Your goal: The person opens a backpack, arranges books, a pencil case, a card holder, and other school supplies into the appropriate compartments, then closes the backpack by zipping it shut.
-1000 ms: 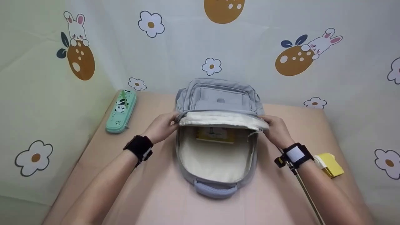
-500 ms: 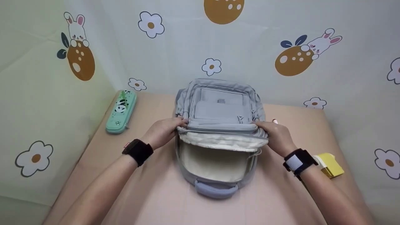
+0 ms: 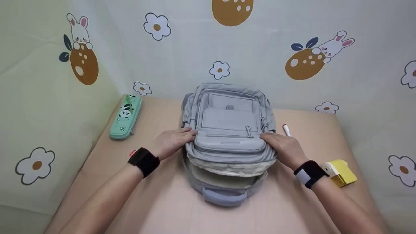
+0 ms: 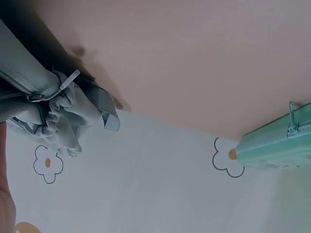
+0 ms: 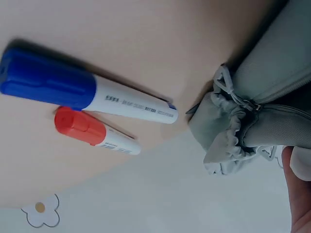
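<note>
A grey backpack [image 3: 229,130] lies flat on the peach table [image 3: 156,201], its handle [image 3: 224,196] toward me. Its front flap is folded down almost shut, leaving a narrow strip of cream lining [image 3: 224,177] showing. My left hand [image 3: 174,141] grips the flap's left edge, fingers laid over the top. On the flap's right edge my right hand [image 3: 281,146] holds on the same way. The wrist views show bunched grey fabric and zipper pulls [image 4: 43,102] [image 5: 243,111] at the bag's sides.
A mint panda pencil case [image 3: 126,116] [image 4: 277,145] lies at the far left. A blue-capped marker [image 5: 73,87] and a red-capped marker [image 3: 287,130] [image 5: 92,131] lie right of the bag. A yellow sharpener-like box [image 3: 339,172] sits by my right wrist. A patterned curtain backs the table.
Both hands have swung the flap toward me and down over the open compartment. The yellow item inside is now covered, and the red marker has come into sight.
</note>
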A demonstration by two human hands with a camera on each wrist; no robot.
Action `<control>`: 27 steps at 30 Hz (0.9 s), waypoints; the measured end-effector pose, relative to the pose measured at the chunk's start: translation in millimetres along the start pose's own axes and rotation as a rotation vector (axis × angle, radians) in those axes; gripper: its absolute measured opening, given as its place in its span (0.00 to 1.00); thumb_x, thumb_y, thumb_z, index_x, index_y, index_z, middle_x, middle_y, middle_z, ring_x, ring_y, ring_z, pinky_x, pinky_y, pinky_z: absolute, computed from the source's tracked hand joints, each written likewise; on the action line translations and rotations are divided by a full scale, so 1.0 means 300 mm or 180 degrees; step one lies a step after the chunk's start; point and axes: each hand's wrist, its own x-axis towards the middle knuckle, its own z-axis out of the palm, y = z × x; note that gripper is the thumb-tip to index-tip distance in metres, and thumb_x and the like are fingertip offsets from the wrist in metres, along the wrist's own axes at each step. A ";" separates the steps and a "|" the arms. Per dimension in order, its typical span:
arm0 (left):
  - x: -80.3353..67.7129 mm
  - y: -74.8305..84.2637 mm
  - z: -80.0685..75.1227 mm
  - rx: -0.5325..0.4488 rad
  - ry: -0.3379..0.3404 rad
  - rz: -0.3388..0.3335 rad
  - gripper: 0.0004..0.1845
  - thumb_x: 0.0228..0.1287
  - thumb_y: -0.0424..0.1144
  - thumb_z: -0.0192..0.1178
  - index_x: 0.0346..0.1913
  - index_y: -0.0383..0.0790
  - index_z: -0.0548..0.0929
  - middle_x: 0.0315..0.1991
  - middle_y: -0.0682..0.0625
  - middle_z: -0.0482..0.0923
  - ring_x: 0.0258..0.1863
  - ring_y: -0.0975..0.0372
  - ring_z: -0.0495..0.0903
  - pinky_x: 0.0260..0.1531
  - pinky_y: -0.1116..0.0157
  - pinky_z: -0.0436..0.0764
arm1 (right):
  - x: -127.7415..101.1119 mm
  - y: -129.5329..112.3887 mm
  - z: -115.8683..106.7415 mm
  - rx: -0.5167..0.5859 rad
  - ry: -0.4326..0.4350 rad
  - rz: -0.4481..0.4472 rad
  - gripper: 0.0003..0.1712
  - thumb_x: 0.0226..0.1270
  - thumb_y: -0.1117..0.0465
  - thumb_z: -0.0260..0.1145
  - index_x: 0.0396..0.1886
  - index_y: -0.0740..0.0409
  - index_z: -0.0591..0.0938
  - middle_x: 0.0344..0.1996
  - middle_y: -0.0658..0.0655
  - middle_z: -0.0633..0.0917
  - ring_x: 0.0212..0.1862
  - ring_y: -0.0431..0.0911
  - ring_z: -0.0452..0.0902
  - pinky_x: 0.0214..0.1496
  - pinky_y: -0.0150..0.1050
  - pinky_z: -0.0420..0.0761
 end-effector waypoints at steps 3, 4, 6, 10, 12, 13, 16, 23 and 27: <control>0.000 -0.010 0.011 0.0688 0.0118 0.0631 0.11 0.69 0.27 0.53 0.51 0.38 0.77 0.63 0.43 0.79 0.63 0.49 0.78 0.56 0.56 0.81 | -0.008 -0.007 0.010 -0.0053 -0.0028 -0.0088 0.20 0.67 0.68 0.60 0.57 0.57 0.85 0.51 0.56 0.88 0.50 0.53 0.86 0.48 0.50 0.85; 0.000 -0.012 0.015 0.0776 0.0145 0.0703 0.10 0.67 0.27 0.54 0.50 0.38 0.77 0.63 0.43 0.80 0.63 0.49 0.78 0.55 0.57 0.81 | -0.010 -0.009 0.014 -0.0084 -0.0025 -0.0114 0.19 0.67 0.68 0.60 0.56 0.58 0.85 0.51 0.57 0.88 0.50 0.54 0.86 0.48 0.50 0.85; 0.000 -0.014 0.020 0.0873 0.0183 0.0807 0.10 0.65 0.27 0.56 0.47 0.39 0.77 0.62 0.43 0.80 0.62 0.49 0.79 0.52 0.57 0.82 | -0.014 -0.013 0.022 -0.0139 -0.0028 -0.0146 0.19 0.68 0.68 0.60 0.56 0.58 0.85 0.51 0.57 0.88 0.50 0.54 0.86 0.47 0.51 0.86; -0.002 -0.012 0.024 0.1026 0.0096 0.0873 0.07 0.65 0.28 0.55 0.44 0.40 0.78 0.63 0.43 0.80 0.63 0.49 0.78 0.52 0.58 0.82 | -0.019 -0.023 0.033 -0.0179 -0.0027 -0.0200 0.19 0.67 0.68 0.60 0.55 0.59 0.85 0.51 0.57 0.88 0.50 0.55 0.86 0.43 0.51 0.86; -0.004 -0.011 0.025 0.1114 0.0040 0.0915 0.07 0.65 0.29 0.55 0.43 0.40 0.78 0.63 0.43 0.80 0.63 0.49 0.77 0.54 0.58 0.81 | -0.021 -0.027 0.037 -0.0164 -0.0045 -0.0222 0.19 0.66 0.69 0.60 0.55 0.60 0.85 0.52 0.58 0.88 0.51 0.55 0.86 0.43 0.51 0.86; -0.006 -0.011 0.026 0.1142 0.0013 0.0928 0.08 0.65 0.29 0.55 0.44 0.40 0.79 0.63 0.43 0.80 0.63 0.50 0.77 0.56 0.58 0.80 | -0.022 -0.029 0.039 -0.0147 -0.0054 -0.0232 0.19 0.66 0.70 0.61 0.55 0.61 0.85 0.52 0.58 0.87 0.52 0.55 0.85 0.44 0.51 0.86; -0.011 -0.014 0.031 0.1098 -0.0064 0.0938 0.11 0.66 0.29 0.56 0.48 0.40 0.81 0.64 0.43 0.79 0.63 0.49 0.77 0.58 0.57 0.79 | -0.026 -0.034 0.043 -0.0081 -0.0093 -0.0243 0.19 0.64 0.73 0.63 0.55 0.62 0.85 0.53 0.60 0.87 0.54 0.56 0.84 0.47 0.52 0.85; -0.027 -0.021 0.037 0.0793 -0.0229 0.0858 0.17 0.67 0.28 0.56 0.56 0.38 0.83 0.67 0.41 0.76 0.65 0.48 0.74 0.63 0.54 0.75 | -0.041 -0.036 0.039 0.0176 -0.0299 -0.0156 0.28 0.56 0.76 0.70 0.59 0.63 0.84 0.56 0.62 0.85 0.58 0.59 0.82 0.54 0.57 0.82; -0.031 -0.024 0.045 0.0736 -0.0268 0.0858 0.18 0.67 0.27 0.56 0.58 0.37 0.83 0.67 0.40 0.76 0.66 0.47 0.74 0.63 0.54 0.75 | -0.049 -0.036 0.022 0.0409 -0.0544 -0.0035 0.33 0.54 0.77 0.71 0.63 0.63 0.81 0.61 0.63 0.83 0.62 0.60 0.78 0.59 0.59 0.79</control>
